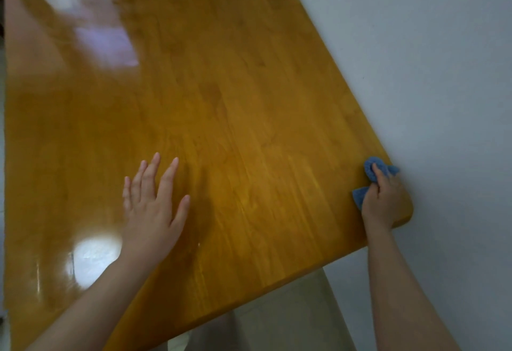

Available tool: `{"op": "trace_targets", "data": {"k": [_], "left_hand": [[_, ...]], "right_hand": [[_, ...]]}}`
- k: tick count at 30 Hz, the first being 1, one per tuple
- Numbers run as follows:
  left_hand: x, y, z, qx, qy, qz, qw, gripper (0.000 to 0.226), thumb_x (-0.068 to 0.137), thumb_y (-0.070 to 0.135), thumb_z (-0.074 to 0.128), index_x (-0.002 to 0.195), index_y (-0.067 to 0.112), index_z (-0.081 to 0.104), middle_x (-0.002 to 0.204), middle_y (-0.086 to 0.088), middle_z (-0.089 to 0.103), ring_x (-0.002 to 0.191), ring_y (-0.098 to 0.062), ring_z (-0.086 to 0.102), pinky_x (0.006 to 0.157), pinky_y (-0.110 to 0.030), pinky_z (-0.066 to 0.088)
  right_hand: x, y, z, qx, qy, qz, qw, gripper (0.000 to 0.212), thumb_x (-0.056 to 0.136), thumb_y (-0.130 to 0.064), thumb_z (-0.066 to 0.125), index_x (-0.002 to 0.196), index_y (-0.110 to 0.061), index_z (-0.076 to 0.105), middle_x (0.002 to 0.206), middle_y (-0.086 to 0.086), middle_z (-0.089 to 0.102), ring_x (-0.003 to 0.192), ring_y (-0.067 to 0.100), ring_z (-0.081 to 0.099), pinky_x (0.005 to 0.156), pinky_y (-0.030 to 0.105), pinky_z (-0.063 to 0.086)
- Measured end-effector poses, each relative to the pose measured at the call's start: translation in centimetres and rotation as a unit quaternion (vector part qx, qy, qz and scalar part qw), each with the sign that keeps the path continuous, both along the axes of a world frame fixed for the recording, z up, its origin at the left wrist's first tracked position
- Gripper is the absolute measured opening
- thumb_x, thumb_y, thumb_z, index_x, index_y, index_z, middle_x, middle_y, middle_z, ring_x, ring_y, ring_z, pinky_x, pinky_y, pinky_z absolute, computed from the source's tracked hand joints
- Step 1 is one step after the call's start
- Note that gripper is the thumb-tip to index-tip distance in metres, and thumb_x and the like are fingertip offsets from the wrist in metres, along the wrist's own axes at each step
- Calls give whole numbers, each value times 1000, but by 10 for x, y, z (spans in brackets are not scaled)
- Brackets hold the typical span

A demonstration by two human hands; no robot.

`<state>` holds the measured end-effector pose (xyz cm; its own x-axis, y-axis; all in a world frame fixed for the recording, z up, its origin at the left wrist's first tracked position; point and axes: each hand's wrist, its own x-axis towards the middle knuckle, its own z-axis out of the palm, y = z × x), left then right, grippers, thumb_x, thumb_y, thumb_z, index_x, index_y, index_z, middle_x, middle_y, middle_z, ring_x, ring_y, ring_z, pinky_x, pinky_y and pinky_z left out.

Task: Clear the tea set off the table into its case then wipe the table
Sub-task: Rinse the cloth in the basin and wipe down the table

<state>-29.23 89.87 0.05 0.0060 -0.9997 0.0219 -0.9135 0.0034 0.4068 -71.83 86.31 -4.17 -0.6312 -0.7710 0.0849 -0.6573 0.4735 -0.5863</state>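
Note:
A glossy orange-brown wooden table (235,96) fills most of the view. My right hand (383,202) grips a crumpled blue cloth (372,168) at the table's near right corner, right at the edge. My left hand (153,206) rests flat on the tabletop with fingers straight and spread, holding nothing. No tea set and no case are in view.
A pale grey wall or floor (429,60) runs along the table's right edge. Beige fabric (291,314) shows below the near edge. Bright light reflections (91,256) glare on the left part of the tabletop.

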Motion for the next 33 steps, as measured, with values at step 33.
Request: {"op": "trace_targets", "data": {"k": [33], "left_hand": [[-74, -15, 12, 20, -19, -24, 999, 63, 92, 47, 37, 151, 28, 25, 159, -10, 20, 148, -30, 9, 117, -58, 2]], "right_hand": [[2, 6, 25, -16, 134, 112, 985, 48, 85, -1, 37, 125, -4, 63, 136, 23, 53, 128, 46, 45, 101, 56, 43]]}}
